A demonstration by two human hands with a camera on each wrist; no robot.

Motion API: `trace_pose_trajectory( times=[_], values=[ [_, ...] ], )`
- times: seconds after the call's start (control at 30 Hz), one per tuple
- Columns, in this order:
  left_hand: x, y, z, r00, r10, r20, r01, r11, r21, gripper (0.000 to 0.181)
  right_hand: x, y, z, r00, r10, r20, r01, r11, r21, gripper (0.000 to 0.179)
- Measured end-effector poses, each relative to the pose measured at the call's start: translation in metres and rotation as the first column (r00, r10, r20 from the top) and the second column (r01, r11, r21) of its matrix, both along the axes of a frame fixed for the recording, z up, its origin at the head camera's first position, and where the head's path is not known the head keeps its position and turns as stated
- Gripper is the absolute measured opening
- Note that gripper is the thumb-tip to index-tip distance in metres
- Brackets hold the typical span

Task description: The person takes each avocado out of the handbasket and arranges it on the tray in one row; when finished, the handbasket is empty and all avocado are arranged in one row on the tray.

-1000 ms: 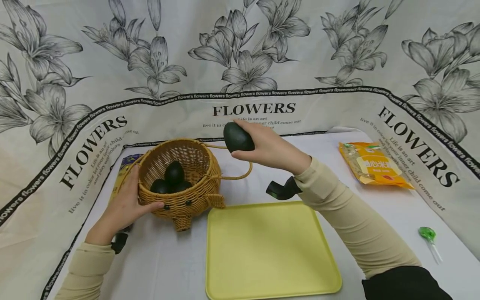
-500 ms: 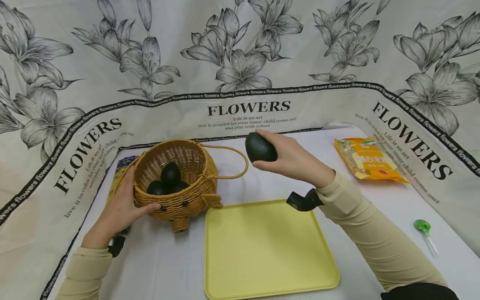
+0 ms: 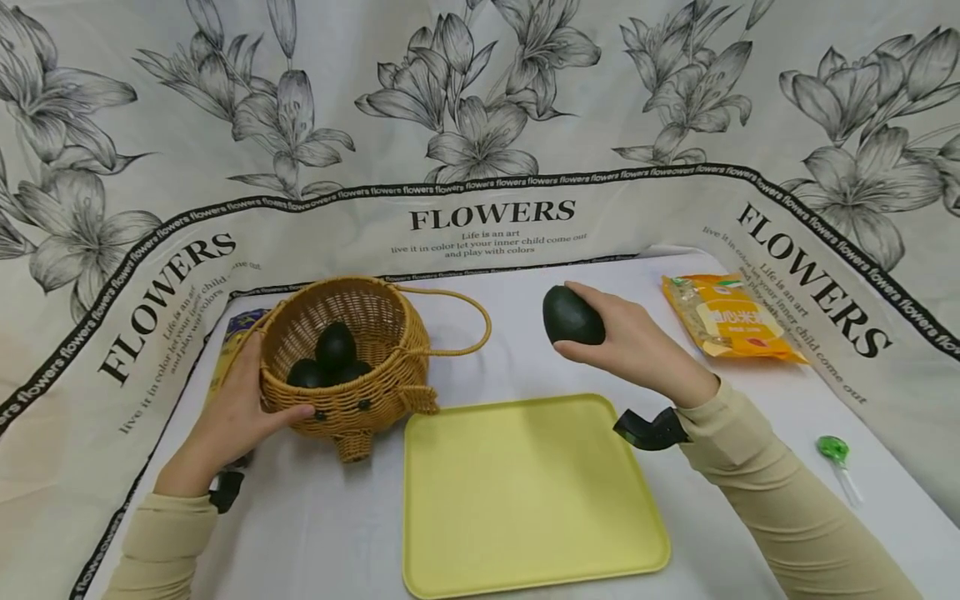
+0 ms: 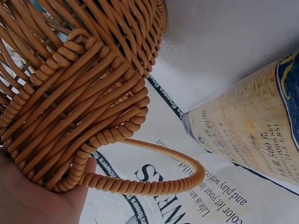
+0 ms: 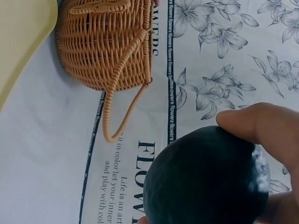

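Note:
My right hand grips a dark green avocado between thumb and fingers, held above the white table beyond the tray. In the right wrist view the avocado fills the lower middle, its skin smooth and glossy. On the left stands a round wicker basket with an animal face and a loop handle. Several more avocados lie inside it. My left hand holds the basket's left side, thumb across the front below the rim. The left wrist view shows the palm against the woven ear.
A yellow tray lies in front of me, right of the basket. An orange snack bag sits at the back right, a green lollipop nearer the right edge. Beside the basket's left stands a yellow-and-blue packet. Flower-printed cloth surrounds the table.
My right hand has carried the avocado rightward and a little lower, away from the basket and its handle. The left hand keeps its hold on the basket.

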State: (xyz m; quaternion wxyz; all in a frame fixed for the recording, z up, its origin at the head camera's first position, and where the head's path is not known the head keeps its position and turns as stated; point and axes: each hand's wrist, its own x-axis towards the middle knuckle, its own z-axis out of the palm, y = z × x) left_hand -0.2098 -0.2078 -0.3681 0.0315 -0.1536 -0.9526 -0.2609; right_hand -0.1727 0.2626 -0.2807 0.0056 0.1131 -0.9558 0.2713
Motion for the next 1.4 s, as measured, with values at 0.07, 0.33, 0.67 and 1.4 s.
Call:
trace_pose_trajectory(
  times=[0.07,0.33,0.67,1.4],
  values=[
    [-0.001,0.0,0.0,1.0,-0.003,0.001,0.003,1.0,-0.003,0.124,0.001,0.002,-0.002,1.0,-0.013,0.0,0.013,1.0,-0.004,0.082],
    [-0.006,0.001,0.003,1.0,-0.012,-0.008,0.012,1.0,-0.012,0.123,0.006,0.005,-0.005,0.998,-0.064,-0.014,0.064,0.998,-0.008,0.082],
    [0.002,-0.004,0.002,1.0,0.004,0.0,-0.004,1.0,-0.013,0.123,0.012,0.009,-0.009,0.997,-0.075,-0.022,0.075,0.997,-0.008,0.082],
    [0.001,-0.003,0.002,1.0,0.008,0.005,-0.008,1.0,-0.01,0.122,0.02,0.022,-0.019,0.992,-0.122,0.018,0.123,0.992,-0.028,0.082]
  ],
)
